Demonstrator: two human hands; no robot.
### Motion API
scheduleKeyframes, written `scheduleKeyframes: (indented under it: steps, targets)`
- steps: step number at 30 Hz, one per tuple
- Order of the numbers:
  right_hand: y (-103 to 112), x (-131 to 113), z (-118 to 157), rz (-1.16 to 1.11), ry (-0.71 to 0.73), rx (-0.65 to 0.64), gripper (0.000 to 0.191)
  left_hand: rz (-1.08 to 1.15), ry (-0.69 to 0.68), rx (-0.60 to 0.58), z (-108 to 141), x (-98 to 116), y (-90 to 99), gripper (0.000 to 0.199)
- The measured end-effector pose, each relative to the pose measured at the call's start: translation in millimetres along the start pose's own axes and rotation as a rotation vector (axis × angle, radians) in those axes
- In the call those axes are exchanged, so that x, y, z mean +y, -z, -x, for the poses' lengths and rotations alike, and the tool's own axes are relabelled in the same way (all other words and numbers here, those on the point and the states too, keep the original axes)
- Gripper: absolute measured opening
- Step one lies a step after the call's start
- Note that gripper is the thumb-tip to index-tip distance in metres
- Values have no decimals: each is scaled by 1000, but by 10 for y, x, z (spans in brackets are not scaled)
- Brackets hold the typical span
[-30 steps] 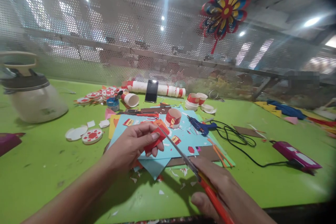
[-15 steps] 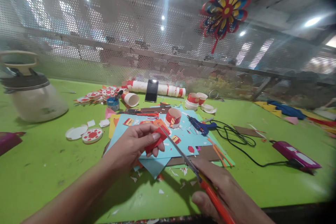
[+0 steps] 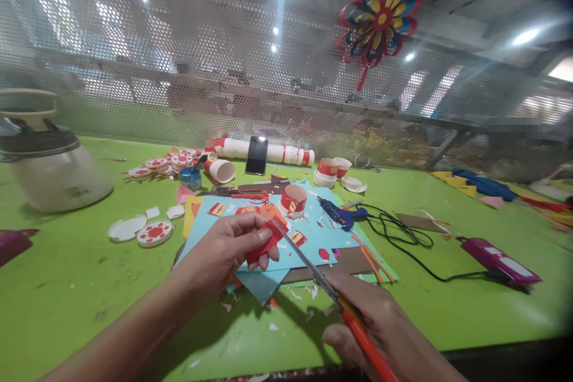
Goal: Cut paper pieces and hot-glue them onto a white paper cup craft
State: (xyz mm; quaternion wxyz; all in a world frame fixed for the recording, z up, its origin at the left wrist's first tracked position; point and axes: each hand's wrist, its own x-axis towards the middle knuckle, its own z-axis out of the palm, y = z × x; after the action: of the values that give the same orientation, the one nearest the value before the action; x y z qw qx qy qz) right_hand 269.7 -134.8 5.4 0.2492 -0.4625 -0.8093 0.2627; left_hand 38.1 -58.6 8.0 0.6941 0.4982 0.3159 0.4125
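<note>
left hand (image 3: 233, 246) pinching red paper (image 3: 264, 246), right hand (image 3: 373, 313) gripping scissors (image 3: 308, 264), blades at paper's edge, above blue sheets (image 3: 308, 250).

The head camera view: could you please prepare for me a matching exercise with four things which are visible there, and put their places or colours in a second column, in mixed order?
Things:
1. red paper
2. scissors
3. glue gun
4. phone

Places or colours:
A. blue, lying down
B. in the right hand
C. standing in front of the long white tube
D. held by the left hand

Right pairs: 1-D, 2-B, 3-A, 4-C.
</note>
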Motion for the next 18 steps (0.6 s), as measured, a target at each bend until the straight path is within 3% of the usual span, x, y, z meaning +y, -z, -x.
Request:
scheduleKeyframes:
  steps: [18]
  targets:
    - [22, -84, -55, 28, -9, 50, 19, 0, 50, 7, -32, -29, 6, 20]
